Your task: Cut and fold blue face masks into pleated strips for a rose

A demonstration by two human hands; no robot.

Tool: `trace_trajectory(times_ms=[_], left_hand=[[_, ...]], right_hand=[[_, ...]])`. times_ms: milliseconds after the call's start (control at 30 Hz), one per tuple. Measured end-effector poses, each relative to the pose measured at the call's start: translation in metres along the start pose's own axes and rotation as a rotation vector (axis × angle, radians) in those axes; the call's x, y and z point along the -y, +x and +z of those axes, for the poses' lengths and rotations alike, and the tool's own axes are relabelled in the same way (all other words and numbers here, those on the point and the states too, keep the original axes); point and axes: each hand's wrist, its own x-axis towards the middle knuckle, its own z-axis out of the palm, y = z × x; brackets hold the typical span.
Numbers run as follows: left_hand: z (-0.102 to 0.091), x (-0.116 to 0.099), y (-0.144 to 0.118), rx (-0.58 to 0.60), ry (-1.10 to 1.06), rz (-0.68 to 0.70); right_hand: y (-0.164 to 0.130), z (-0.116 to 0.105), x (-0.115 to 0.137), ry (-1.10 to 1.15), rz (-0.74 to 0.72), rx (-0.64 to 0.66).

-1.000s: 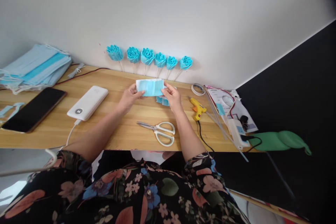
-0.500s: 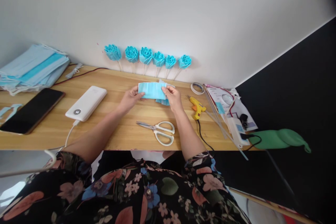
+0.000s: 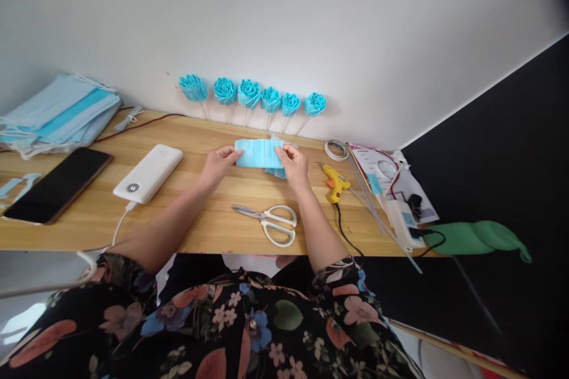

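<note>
Two hands are held over the wooden desk [image 3: 200, 231], and a soft blue mask piece [image 3: 258, 153] is pinched between them. Its left end is gripped by the left hand [image 3: 219, 164], and its right end by the right hand [image 3: 294, 166]. The fingers of both hands are closed on the thin, pleated cloth, which is shaped like a small rectangle and is kept just above the desk, near the wall.

More blue scraps [image 3: 276, 172] are seen just behind the right hand. White-handled scissors [image 3: 270, 222] with shiny metal blades are laid flat nearer the person. Six blue cloth roses [image 3: 249, 93] on thin sticks are leaned against the white wall. A smooth white power bank [image 3: 148, 173] and a flat black phone [image 3: 57, 185] are set to the left, and a pile of masks [image 3: 57, 115] is stacked in the far left corner. A yellow glue gun [image 3: 334, 180] is placed to the right.
</note>
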Motion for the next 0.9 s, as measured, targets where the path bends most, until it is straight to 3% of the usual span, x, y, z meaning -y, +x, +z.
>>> trace_trajectory(times_ms=[300, 500, 733, 900], left_hand=[[0.0, -0.001, -0.001, 0.021, 0.011, 0.032], [-0.001, 0.001, 0.001, -0.02, 0.03, -0.016], [-0.001, 0.0, 0.003, 0.028, -0.364, -0.155], [-0.002, -0.001, 0.004, 0.014, -0.349, -0.108]], right_hand=[[-0.002, 0.0, 0.004, -0.025, -0.026, -0.04], [-0.003, 0.0, 0.005, -0.057, -0.05, -0.035], [-0.006, 0.003, 0.009, -0.13, -0.101, 0.001], [-0.003, 0.004, -0.003, -0.139, -0.068, 0.014]])
